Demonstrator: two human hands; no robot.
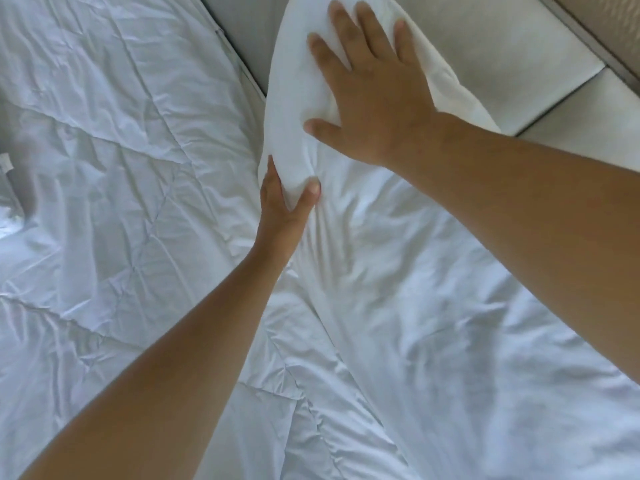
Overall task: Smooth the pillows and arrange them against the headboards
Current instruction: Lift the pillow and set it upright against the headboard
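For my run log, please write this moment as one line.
step: smoothing pillow | left hand: grips pillow's lower edge | right hand: flat on pillow, fingers spread | pillow: beside headboard | duvet: wrinkled

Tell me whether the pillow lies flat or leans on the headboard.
Leaning: the pillow rests against the headboard, right hand flat on its face, left hand pinching its lower corner.

You see the headboard (pixel 502 46) behind the pillow (pixel 298 109), the duvet (pixel 121 168) left of it, your right hand (pixel 374 98) on it, your left hand (pixel 284 202) at its near corner.
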